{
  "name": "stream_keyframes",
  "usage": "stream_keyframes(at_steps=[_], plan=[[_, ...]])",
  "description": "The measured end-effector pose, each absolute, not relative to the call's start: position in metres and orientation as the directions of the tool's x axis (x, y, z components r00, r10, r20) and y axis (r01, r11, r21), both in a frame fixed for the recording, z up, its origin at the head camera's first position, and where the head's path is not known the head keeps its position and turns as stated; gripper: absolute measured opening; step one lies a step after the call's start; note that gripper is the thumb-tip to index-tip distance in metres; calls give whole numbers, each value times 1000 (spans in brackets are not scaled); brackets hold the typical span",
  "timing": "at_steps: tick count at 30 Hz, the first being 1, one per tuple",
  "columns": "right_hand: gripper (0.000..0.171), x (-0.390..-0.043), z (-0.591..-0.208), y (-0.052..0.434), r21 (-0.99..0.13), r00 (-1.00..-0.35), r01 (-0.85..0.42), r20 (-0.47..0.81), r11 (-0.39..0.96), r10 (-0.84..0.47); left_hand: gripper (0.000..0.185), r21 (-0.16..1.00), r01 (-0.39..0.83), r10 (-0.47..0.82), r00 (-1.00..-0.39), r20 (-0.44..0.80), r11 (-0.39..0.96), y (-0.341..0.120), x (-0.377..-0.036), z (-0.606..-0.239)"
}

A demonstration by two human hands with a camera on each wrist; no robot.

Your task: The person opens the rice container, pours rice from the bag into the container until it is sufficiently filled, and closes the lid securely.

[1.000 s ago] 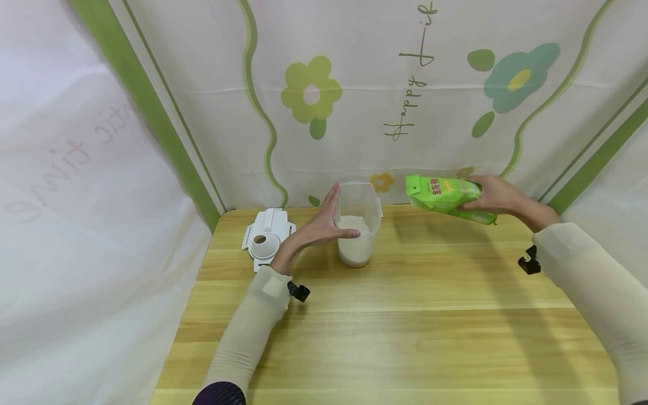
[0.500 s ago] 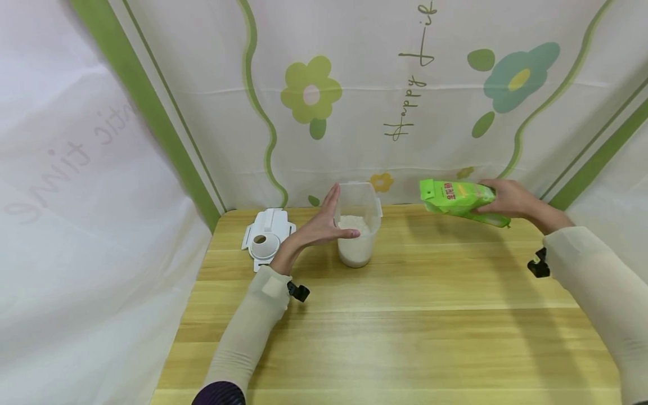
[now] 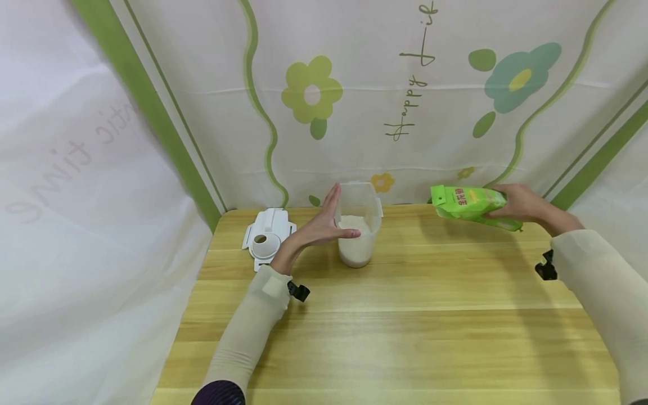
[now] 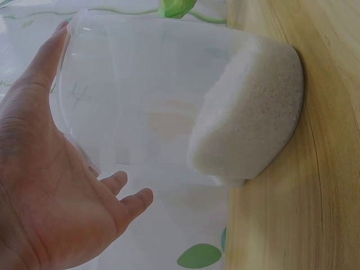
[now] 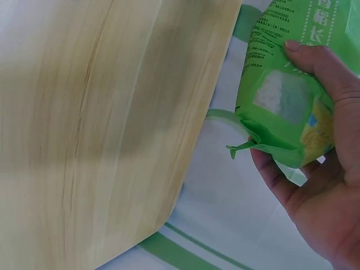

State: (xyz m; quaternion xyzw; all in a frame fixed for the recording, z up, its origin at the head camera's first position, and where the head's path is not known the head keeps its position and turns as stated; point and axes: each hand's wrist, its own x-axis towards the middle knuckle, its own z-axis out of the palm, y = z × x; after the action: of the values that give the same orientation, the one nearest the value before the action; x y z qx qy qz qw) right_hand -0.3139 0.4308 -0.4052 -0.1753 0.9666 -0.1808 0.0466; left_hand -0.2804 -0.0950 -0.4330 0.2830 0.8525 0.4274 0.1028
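My left hand (image 3: pixel 320 225) is spread against a clear plastic container (image 3: pixel 358 198), its thumb across the near side and its straight fingers along the left side. The container stands upright on the table, partly filled with white rice (image 4: pixel 256 107) that slopes to one side. In the left wrist view, the left hand (image 4: pixel 59 185) is at the container's rim, with two fingertips apart from the wall. To the right, my right hand (image 3: pixel 521 202) grips a bright green rice bag (image 3: pixel 463 201) lying sideways in the air. The right wrist view shows the thumb across the bag's printed side (image 5: pixel 278 95), fingers underneath.
A white plastic lid (image 3: pixel 270 222) with a round raised opening lies on the table left of the container, close to the left forearm. The wooden table (image 3: pixel 405 326) ends at the back against a printed white curtain (image 3: pixel 364 152).
My right hand has moved to the right and slightly down with the rice bag, away from the container. The left hand and the container have stayed in place.
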Motion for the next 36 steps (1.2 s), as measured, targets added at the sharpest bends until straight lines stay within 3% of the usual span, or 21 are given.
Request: stream_keyframes(at_steps=[7, 12, 23, 29, 36], plan=[[55, -314, -415, 443, -373, -928, -344, -3, 861, -372, 155, 784, 397, 569, -820, 68, 477, -95, -281, -434], [51, -311, -425, 450, -349, -920, -369, 7, 861, -391, 148, 789, 390, 573, -818, 59, 475, -95, -280, -434], [76, -309, -440, 460, -300, -932, -323, -65, 898, -357, 151, 790, 392, 572, -817, 65, 471, -96, -280, -433], [80, -306, -445, 462, -261, -930, -326, -82, 908, -358, 149, 793, 393, 572, -817, 69, 466, -96, -280, -434], [60, -306, -459, 466, -363, -920, -331, -81, 871, -383, 149, 794, 390, 573, -817, 66, 466, -96, -281, -434]])
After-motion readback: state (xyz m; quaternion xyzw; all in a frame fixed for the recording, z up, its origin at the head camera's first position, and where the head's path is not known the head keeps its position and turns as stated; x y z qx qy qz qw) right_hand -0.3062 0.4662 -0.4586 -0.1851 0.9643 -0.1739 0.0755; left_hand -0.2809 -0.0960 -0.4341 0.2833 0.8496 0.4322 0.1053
